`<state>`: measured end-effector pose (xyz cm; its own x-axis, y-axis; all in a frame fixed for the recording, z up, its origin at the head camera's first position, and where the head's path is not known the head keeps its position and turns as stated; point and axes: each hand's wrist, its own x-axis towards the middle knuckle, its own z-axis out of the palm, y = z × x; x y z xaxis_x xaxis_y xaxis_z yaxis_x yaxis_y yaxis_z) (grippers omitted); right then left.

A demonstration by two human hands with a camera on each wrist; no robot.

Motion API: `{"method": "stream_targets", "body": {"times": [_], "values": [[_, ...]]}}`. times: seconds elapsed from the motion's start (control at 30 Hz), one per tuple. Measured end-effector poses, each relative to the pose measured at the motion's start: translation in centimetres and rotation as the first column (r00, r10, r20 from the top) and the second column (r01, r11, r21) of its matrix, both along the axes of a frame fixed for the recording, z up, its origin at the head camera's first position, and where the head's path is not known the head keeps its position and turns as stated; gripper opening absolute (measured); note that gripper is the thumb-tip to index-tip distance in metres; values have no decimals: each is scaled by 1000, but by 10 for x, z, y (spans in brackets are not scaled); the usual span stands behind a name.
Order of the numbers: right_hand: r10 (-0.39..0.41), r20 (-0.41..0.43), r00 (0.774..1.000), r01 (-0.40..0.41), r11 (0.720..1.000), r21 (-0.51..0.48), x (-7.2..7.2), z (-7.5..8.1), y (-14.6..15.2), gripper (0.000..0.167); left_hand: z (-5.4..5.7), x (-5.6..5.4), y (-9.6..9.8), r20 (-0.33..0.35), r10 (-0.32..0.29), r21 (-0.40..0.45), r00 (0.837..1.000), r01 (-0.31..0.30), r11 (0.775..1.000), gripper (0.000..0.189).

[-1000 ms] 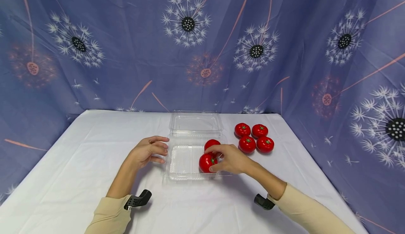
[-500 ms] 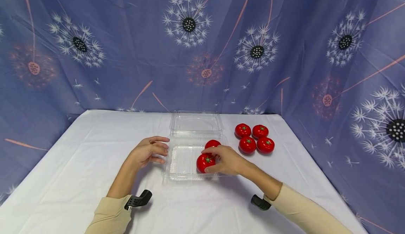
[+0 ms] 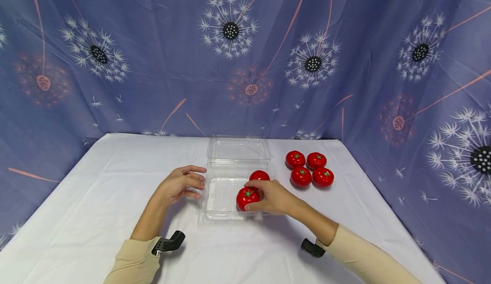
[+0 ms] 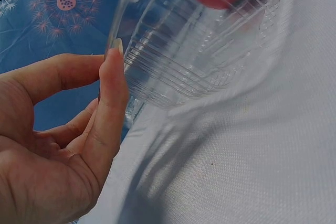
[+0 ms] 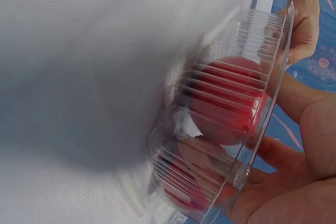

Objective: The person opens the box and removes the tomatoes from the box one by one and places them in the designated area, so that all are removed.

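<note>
In the head view, a clear plastic clamshell container [image 3: 221,194] stands on the white cloth with its lid [image 3: 238,149] folded back. My right hand [image 3: 273,196] reaches into its right half and grips a red tomato [image 3: 245,198] between thumb and fingers, stem up. Another tomato [image 3: 259,175] sits just behind, partly hidden by that hand. At the container's left side, my left hand [image 3: 182,184] pinches the rim; the left wrist view shows its fingertips [image 4: 113,64] on the clear edge. Through the ribbed wall, the right wrist view shows the red of a tomato [image 5: 231,98].
Several more tomatoes [image 3: 301,177] are grouped on the white tablecloth [image 3: 96,198] right of the container. A blue dandelion-print curtain [image 3: 161,62] hangs behind the table and along its sides. Black wrist mounts [image 3: 168,243] stick out from both sleeves.
My right hand has shifted a little to the left inside the container, carrying the gripped tomato with it. The left hand has stayed at the rim.
</note>
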<state>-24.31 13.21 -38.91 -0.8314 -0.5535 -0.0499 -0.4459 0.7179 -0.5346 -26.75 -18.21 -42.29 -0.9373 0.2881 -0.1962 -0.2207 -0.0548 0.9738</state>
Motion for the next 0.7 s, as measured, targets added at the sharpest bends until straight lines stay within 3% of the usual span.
{"method": "stream_targets", "body": {"times": [0.3,0.7], "values": [[-21,-44,999,20,1000,-19,-1,-6,-5,60,1,1,-1,-6,-1,10,1000,1,1000,65],[-107,6,994,107,992,-62,-2,-10,-6,63,1,0,1,-5,-4,11,1000,4,1000,64]]}}
